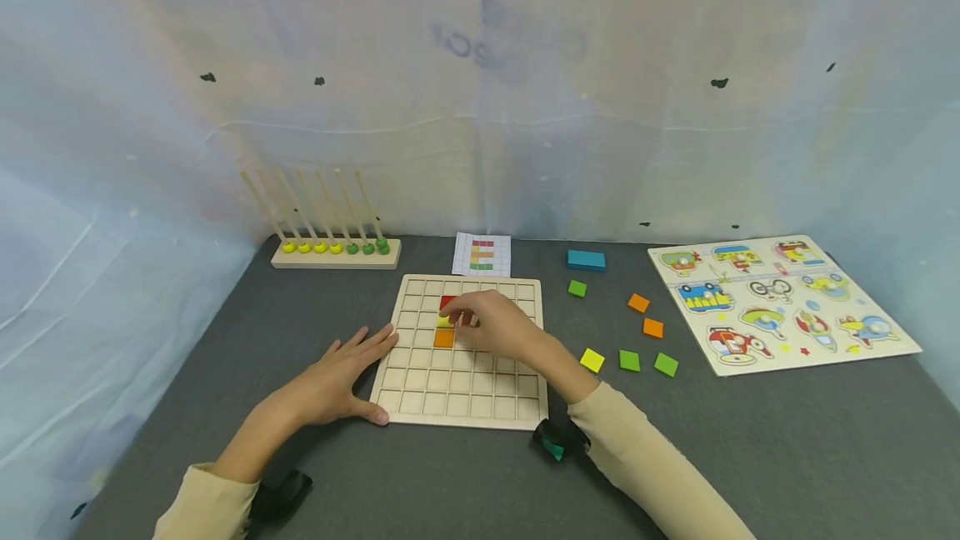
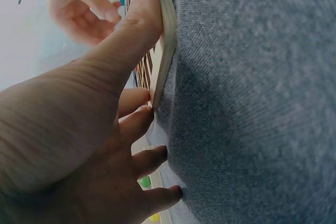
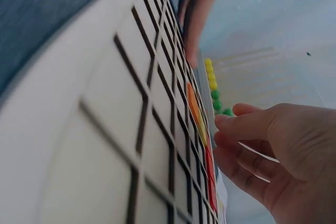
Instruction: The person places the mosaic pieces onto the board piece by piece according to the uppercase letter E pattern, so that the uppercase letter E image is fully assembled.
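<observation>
A pale wooden grid board (image 1: pixel 465 409) lies on the dark table. My left hand (image 1: pixel 333 380) rests at its left edge, fingers spread and thumb at the near corner; the left wrist view shows thumb and fingertips touching the board's edge. Over the board hovers my right hand (image 1: pixel 495 325), fingers loosely bent. No tile shows between its thumb and fingers (image 3: pixel 244 169) in the right wrist view. Close by its fingertips, an orange tile (image 1: pixel 444 338), a yellow tile (image 1: pixel 443 322) and red tiles (image 3: pixel 211 179) sit in the grid, partly hidden by this hand in the head view.
Loose green (image 1: pixel 629 361), orange (image 1: pixel 653 328) and yellow tiles (image 1: pixel 592 360) lie right of the board. Behind are a pattern card (image 1: pixel 491 257), a blue block (image 1: pixel 586 261) and a pegged bead stand (image 1: pixel 336 260). A vehicle picture board (image 1: pixel 795 307) lies far right.
</observation>
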{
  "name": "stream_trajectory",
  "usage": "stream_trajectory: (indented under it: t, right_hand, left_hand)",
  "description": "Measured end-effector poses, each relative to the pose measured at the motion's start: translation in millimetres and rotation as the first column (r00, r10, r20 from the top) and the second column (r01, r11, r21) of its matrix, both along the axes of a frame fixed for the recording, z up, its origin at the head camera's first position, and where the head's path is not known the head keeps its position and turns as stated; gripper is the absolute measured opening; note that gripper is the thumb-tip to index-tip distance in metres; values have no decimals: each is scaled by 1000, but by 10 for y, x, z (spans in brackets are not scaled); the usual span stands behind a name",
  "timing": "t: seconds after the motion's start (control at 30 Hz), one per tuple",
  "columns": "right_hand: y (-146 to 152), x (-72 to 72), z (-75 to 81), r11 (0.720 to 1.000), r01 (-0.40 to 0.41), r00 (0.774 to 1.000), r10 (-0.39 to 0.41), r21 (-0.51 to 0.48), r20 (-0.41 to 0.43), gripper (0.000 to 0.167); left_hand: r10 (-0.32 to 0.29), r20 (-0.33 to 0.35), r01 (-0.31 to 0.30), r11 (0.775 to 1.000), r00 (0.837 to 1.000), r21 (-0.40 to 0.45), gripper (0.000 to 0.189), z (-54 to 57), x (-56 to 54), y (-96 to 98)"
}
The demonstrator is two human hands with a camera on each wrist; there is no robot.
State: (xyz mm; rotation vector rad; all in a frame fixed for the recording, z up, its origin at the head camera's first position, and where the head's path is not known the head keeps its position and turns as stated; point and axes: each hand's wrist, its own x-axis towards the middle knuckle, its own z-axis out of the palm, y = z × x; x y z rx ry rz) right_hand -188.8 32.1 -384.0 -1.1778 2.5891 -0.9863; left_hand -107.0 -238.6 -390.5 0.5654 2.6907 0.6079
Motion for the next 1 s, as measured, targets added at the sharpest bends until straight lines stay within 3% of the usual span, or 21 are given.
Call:
stream_trajectory:
  t: [0.43, 0.8, 1.0]
  right_hand:
    - [878, -78, -70, 990, 142, 989, -142, -13, -49, 27]
    - [1805, -142, -121, 938, 340, 934, -328, 67, -144, 31]
    - [2143, -168, -103, 905, 408, 909, -391, 116, -145, 34]
  left_hand:
    - [-4, 0, 4, 1000, 1000, 19, 113, -6, 1, -12]
    - [-14, -5, 14, 999, 1000, 31, 113, 11, 9, -3]
    - [-13, -2, 13, 999, 1000, 30, 113, 4, 11, -12]
